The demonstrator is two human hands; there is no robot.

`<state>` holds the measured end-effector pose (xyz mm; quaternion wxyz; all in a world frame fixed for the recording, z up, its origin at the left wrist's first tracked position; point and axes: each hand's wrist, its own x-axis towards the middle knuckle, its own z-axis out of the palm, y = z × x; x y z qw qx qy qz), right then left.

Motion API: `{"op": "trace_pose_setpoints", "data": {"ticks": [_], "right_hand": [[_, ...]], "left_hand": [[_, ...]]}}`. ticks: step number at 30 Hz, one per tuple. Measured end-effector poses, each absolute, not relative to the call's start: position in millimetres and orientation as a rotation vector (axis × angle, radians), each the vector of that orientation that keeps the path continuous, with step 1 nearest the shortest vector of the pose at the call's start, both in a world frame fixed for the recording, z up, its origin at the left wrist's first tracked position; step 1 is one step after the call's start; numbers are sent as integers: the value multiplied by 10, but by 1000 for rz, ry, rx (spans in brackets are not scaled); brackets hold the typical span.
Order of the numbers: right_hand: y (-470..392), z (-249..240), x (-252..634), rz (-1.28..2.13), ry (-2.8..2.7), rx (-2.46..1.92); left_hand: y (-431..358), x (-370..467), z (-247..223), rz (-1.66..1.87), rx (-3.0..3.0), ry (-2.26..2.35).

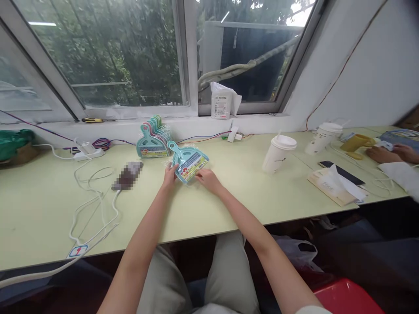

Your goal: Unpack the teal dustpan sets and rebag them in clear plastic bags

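Note:
A teal mini dustpan (pixel 188 160) in clear plastic wrap with a printed label is tilted between my hands above the table. My left hand (pixel 170 175) grips its left side, the thumb over the front. At the lower right corner, near the label, the fingers of my right hand (pixel 208 179) are pinched on the wrapped dustpan's edge. Just behind and to the left, several more wrapped dustpans (pixel 153 140) in teal, pink and green stand upright in a row against the wall below the window.
White cups (pixel 279 155) with lids, a tissue pack (pixel 337 185) and a dark phone (pixel 341 172) lie to the right. Another person's hands (pixel 381 154) work at far right. Cables and a power strip (pixel 88 153) occupy the left. A tissue packet (pixel 222 102) stands on the sill.

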<state>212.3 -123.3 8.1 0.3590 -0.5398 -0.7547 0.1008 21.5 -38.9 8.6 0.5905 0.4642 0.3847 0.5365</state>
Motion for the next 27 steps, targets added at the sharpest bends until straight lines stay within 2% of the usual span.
{"op": "trace_pose_setpoints", "data": {"ticks": [5,8,11,15,18,23,27], "right_hand": [[-1094,-7,2171,749,-1380,-1298],[-1042,-25,2259,967,-1010,-1134],[-1033,-30,2316,1075,-770,-1047],[-1056,20,2377,1127,-741,-1052],[-1071,89,2465,1191,-820,-1001],[-1056,116,2713,1130,-647,-895],[-1014,45,2834,1051,-450,-907]], "left_hand": [[-395,235,106,1248,1069,836],[-460,254,145,1127,1137,802],[-503,258,162,998,1194,799],[-457,271,136,1031,1148,921],[-321,169,176,1209,976,984],[2,-631,309,1938,648,1284],[120,-1193,275,2048,715,1472]]}}
